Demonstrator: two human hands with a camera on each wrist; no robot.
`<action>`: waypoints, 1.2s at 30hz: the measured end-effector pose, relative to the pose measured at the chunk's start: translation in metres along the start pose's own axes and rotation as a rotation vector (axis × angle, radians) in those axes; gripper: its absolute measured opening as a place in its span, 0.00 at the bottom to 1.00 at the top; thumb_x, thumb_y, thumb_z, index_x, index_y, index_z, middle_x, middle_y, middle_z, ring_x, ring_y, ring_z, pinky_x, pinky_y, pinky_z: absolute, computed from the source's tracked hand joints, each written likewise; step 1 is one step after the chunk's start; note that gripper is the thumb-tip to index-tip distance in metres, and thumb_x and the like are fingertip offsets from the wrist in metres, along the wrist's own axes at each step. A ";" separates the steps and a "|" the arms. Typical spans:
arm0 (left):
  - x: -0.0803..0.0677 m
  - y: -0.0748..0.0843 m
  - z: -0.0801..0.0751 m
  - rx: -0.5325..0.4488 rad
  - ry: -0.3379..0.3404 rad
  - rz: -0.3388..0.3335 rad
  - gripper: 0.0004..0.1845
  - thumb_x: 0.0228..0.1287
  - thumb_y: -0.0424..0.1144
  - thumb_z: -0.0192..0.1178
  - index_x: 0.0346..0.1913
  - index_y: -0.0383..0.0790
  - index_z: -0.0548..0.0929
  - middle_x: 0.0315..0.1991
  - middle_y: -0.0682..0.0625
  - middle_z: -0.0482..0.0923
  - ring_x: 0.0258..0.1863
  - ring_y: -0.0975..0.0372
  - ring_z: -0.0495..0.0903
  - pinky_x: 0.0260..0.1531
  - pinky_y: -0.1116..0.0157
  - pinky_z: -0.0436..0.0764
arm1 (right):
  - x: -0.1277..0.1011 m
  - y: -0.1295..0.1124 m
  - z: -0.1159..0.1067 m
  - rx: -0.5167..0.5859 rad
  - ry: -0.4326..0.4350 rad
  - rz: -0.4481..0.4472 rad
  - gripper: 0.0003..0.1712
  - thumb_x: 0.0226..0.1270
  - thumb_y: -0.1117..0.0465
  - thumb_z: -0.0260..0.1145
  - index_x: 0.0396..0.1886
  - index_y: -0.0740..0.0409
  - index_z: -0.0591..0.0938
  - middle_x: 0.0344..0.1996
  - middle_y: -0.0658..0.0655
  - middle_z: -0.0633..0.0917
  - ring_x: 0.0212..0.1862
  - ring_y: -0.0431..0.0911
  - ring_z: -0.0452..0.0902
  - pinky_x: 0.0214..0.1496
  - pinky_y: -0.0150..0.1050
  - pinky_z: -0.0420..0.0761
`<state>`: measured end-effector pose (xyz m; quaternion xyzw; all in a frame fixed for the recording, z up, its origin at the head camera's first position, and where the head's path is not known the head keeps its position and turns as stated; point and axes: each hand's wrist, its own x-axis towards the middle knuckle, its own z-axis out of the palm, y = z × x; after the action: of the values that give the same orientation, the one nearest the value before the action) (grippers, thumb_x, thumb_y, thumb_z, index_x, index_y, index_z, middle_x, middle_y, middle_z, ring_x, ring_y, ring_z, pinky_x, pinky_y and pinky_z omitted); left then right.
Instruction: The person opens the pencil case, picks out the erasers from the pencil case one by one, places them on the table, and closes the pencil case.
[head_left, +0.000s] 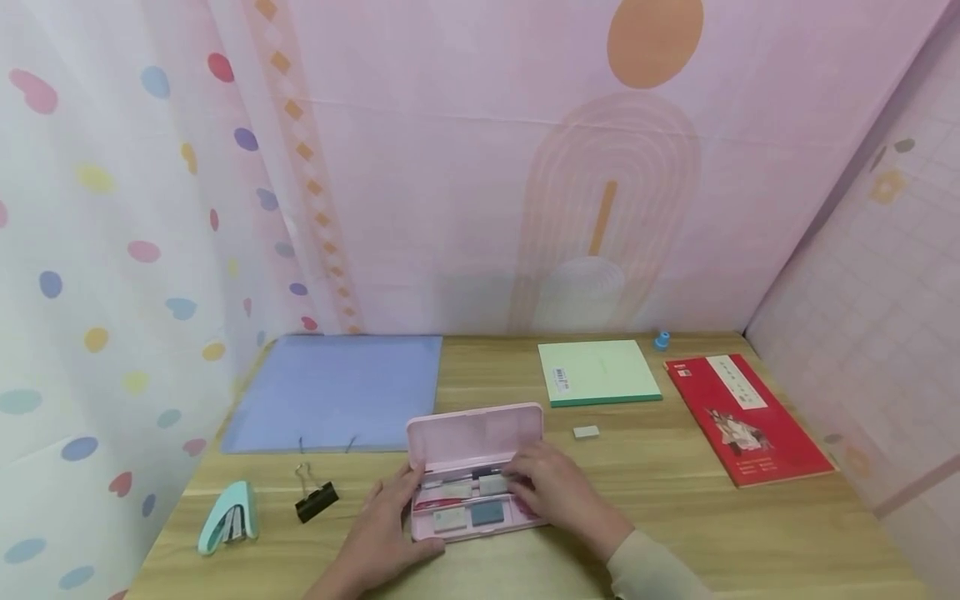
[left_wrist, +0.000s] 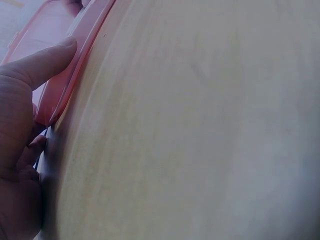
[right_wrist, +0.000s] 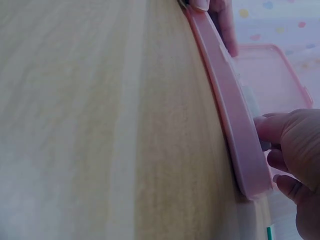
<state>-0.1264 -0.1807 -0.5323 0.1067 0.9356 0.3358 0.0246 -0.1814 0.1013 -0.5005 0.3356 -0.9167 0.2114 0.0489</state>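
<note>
A pink pencil case (head_left: 450,530) lies open near the table's front edge, its lid (head_left: 476,435) standing up behind it. Small grey and green blocks and a pen lie inside. My left hand (head_left: 390,510) grips the case's left end, and the thumb (left_wrist: 47,64) presses along the pink rim (left_wrist: 82,55). My right hand (head_left: 551,490) covers the right end, with curled fingers (right_wrist: 282,150) over the case's wall (right_wrist: 227,120). What the right fingertips touch inside is hidden.
A blue folder (head_left: 337,392) lies at the back left. A green notepad (head_left: 597,372), a small blue object (head_left: 662,339) and a red book (head_left: 746,417) lie at the back right. A white eraser (head_left: 586,432), a black binder clip (head_left: 315,500) and a mint stapler (head_left: 228,517) are nearby.
</note>
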 end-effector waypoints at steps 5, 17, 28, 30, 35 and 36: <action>0.001 0.000 -0.001 0.002 0.002 0.002 0.64 0.35 0.73 0.69 0.75 0.46 0.57 0.74 0.49 0.55 0.73 0.56 0.53 0.71 0.45 0.43 | 0.002 -0.002 0.001 0.025 0.002 -0.014 0.08 0.62 0.58 0.70 0.41 0.47 0.87 0.36 0.40 0.83 0.40 0.36 0.73 0.46 0.35 0.78; 0.001 0.003 -0.005 0.014 0.002 0.008 0.63 0.36 0.71 0.70 0.75 0.46 0.56 0.74 0.51 0.54 0.73 0.56 0.52 0.71 0.46 0.43 | -0.046 0.058 -0.061 0.185 0.179 0.325 0.13 0.63 0.62 0.68 0.47 0.46 0.86 0.43 0.44 0.83 0.42 0.39 0.77 0.45 0.41 0.82; 0.000 0.000 -0.002 0.026 -0.008 0.008 0.64 0.35 0.73 0.68 0.75 0.45 0.55 0.74 0.50 0.53 0.73 0.56 0.53 0.71 0.46 0.41 | -0.066 0.147 -0.074 0.145 0.052 0.513 0.13 0.66 0.63 0.65 0.50 0.51 0.85 0.47 0.54 0.83 0.50 0.51 0.78 0.51 0.53 0.79; -0.001 0.000 -0.001 0.026 -0.006 0.007 0.64 0.35 0.74 0.68 0.75 0.45 0.55 0.74 0.50 0.54 0.73 0.56 0.52 0.71 0.46 0.42 | -0.065 0.150 -0.071 0.111 0.052 0.496 0.14 0.65 0.61 0.66 0.51 0.50 0.85 0.47 0.53 0.84 0.48 0.51 0.78 0.50 0.52 0.80; 0.000 0.000 -0.001 0.028 -0.006 0.006 0.64 0.36 0.73 0.68 0.76 0.46 0.55 0.74 0.50 0.54 0.73 0.57 0.52 0.71 0.46 0.41 | -0.062 0.147 -0.066 0.046 0.040 0.470 0.19 0.60 0.59 0.71 0.52 0.51 0.85 0.45 0.52 0.84 0.44 0.48 0.75 0.46 0.47 0.79; 0.000 0.000 -0.001 0.025 -0.005 0.006 0.64 0.36 0.73 0.68 0.76 0.46 0.55 0.74 0.50 0.54 0.73 0.57 0.52 0.71 0.46 0.41 | -0.061 0.147 -0.065 0.045 0.039 0.460 0.20 0.59 0.61 0.72 0.53 0.52 0.85 0.45 0.53 0.84 0.45 0.49 0.75 0.46 0.48 0.79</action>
<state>-0.1270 -0.1811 -0.5314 0.1108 0.9394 0.3236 0.0247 -0.2310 0.2658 -0.5075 0.1146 -0.9629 0.2439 0.0096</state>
